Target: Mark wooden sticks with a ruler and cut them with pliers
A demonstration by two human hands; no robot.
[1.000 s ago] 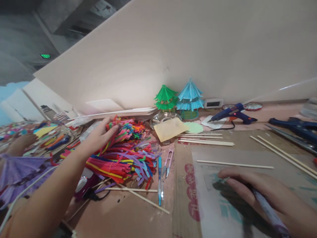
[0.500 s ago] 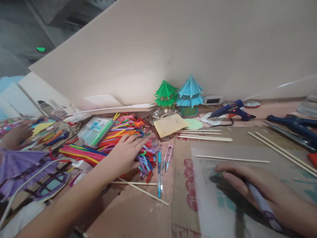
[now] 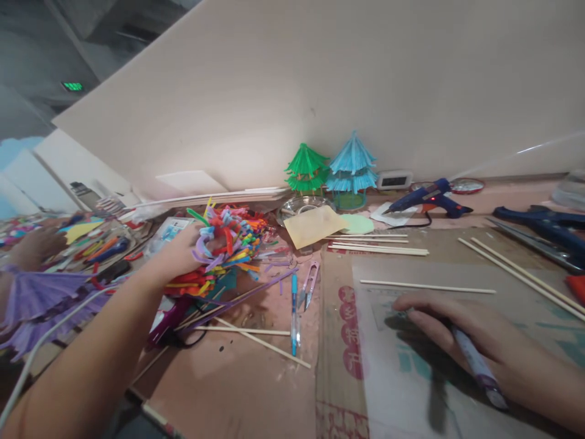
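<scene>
My left hand [image 3: 183, 247] is closed on a bundle of colourful pipe cleaners [image 3: 228, 235], lifting and tilting part of it to the left over the pile. The fingers are largely hidden behind the fuzzy stems. My right hand [image 3: 461, 338] rests over a translucent sheet on cardboard at the right. A pen-like tool with a purplish-grey barrel [image 3: 478, 366] lies in its grip, and its front end is hidden under the hand. Something small and greyish shows at the fingertips, too small to name. A thin wooden stick [image 3: 425, 286] lies just beyond this hand.
Green [image 3: 306, 167] and blue [image 3: 351, 164] pagoda-like models stand by the back board. A glue gun [image 3: 425, 200] sits to their right. Nearby lie a blue pen [image 3: 294, 314], pink thread snips [image 3: 311, 283] and several wooden sticks. Another person's hand [image 3: 39, 247] is at far left.
My left hand has closed on the pipe cleaners and pulled them up and left, uncovering sticks and a purple strip beneath. The right hand has barely moved.
</scene>
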